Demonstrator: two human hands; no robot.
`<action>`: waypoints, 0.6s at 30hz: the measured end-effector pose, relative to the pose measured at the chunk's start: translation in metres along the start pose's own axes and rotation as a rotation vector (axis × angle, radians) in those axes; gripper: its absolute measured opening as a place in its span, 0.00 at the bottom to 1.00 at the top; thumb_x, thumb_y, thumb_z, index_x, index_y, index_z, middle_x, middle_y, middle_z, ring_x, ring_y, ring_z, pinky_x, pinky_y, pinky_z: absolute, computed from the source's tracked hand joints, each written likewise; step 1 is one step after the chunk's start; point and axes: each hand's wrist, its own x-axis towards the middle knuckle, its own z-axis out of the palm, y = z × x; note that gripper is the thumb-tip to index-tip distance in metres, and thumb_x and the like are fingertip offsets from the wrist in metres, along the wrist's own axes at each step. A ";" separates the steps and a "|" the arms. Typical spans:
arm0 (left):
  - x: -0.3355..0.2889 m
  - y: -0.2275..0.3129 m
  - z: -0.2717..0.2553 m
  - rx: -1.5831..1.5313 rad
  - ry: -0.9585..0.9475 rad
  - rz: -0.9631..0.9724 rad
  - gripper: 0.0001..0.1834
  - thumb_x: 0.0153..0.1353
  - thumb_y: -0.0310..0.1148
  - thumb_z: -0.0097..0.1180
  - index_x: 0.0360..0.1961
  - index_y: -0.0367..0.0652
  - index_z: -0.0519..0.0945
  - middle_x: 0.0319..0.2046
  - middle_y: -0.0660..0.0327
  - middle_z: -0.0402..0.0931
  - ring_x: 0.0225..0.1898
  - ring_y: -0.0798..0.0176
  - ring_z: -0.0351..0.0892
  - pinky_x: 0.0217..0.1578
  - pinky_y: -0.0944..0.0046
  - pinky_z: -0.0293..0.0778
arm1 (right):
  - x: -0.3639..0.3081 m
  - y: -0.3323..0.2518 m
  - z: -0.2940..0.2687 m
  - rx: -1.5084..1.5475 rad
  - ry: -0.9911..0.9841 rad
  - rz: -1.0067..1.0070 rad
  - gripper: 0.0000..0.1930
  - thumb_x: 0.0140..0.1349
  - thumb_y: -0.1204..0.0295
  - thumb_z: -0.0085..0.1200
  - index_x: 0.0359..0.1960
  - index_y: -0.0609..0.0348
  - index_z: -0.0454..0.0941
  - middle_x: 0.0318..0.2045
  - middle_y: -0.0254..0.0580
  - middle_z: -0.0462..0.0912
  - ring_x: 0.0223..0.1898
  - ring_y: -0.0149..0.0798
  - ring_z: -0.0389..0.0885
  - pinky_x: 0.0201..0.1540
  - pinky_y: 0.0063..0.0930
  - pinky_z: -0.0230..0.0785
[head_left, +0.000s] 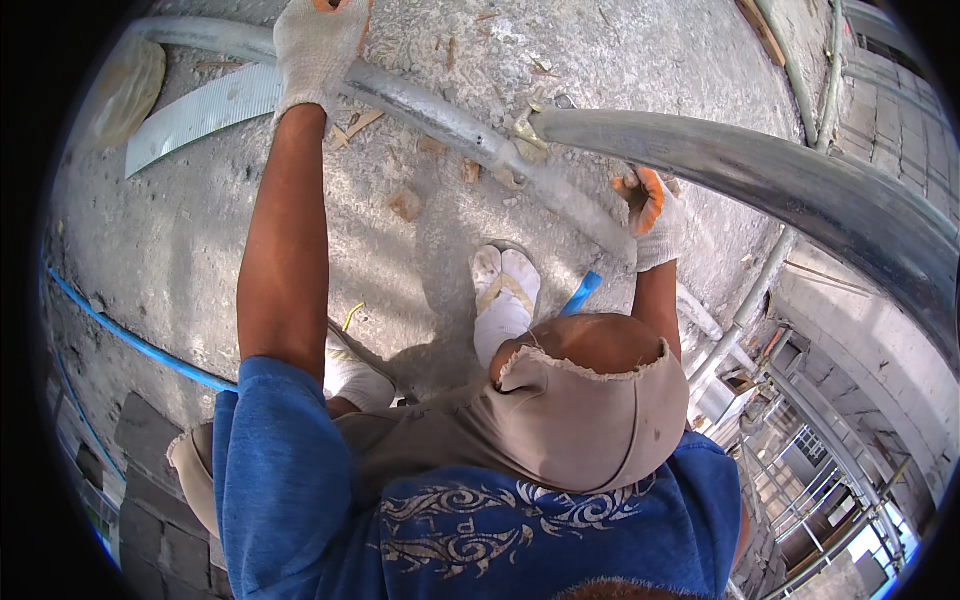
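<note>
My left hand (322,50), in a white knit glove with orange coating, reaches out over a long grey metal pipe (430,112) lying on the ground. Its fingers run up against the picture's upper edge, so their grip is hidden. To the right, my right hand (658,222), gloved the same way, is beside that pipe with its fingers curled. What they hold, if anything, I cannot make out. Just above this hand, a thick dark-grey tube (740,160) slants across, with a metal clamp-like fitting (530,128) by its left end.
A corrugated light sheet (205,112) and a cloudy plastic bag (132,95) lie at upper left. A blue hose (140,335) crosses the left side. A blue strip (581,293) lies near my sandalled foot (505,285). Scaffold poles (745,305) stand at right, beside dark blocks.
</note>
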 end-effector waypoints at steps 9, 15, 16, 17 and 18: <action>-0.017 -0.063 0.004 0.346 -0.214 0.237 0.12 0.65 0.43 0.67 0.45 0.53 0.86 0.35 0.64 0.85 0.32 0.61 0.85 0.36 0.60 0.80 | 0.002 -0.018 -0.025 -1.511 -0.225 -0.259 0.19 0.74 0.63 0.56 0.55 0.68 0.79 0.44 0.47 0.86 0.35 0.41 0.87 0.37 0.32 0.83; -0.021 -0.073 0.015 0.614 -0.192 0.195 0.12 0.64 0.49 0.64 0.44 0.59 0.86 0.39 0.64 0.87 0.42 0.52 0.86 0.47 0.50 0.77 | 0.008 -0.071 0.029 -1.026 -0.209 0.182 0.17 0.73 0.65 0.56 0.54 0.67 0.81 0.39 0.40 0.86 0.34 0.34 0.84 0.38 0.28 0.79; -0.021 -0.073 0.016 0.623 -0.204 0.173 0.12 0.64 0.49 0.64 0.44 0.59 0.86 0.39 0.64 0.87 0.43 0.52 0.86 0.47 0.50 0.77 | 0.008 -0.082 0.042 -0.931 -0.194 0.279 0.17 0.73 0.66 0.56 0.54 0.67 0.81 0.38 0.39 0.86 0.34 0.33 0.84 0.38 0.27 0.78; -0.021 -0.072 0.016 0.631 -0.217 0.153 0.12 0.64 0.49 0.64 0.44 0.59 0.86 0.39 0.65 0.87 0.43 0.52 0.86 0.48 0.49 0.77 | 0.008 -0.090 0.056 -0.870 -0.184 0.353 0.16 0.73 0.66 0.56 0.54 0.67 0.81 0.38 0.37 0.86 0.34 0.31 0.83 0.39 0.27 0.78; -0.021 -0.071 0.016 0.638 -0.231 0.132 0.12 0.64 0.50 0.64 0.44 0.59 0.86 0.40 0.65 0.87 0.44 0.51 0.86 0.48 0.49 0.76 | 0.009 -0.099 0.070 -0.834 -0.185 0.411 0.16 0.73 0.67 0.57 0.54 0.66 0.81 0.37 0.36 0.86 0.34 0.30 0.83 0.39 0.26 0.77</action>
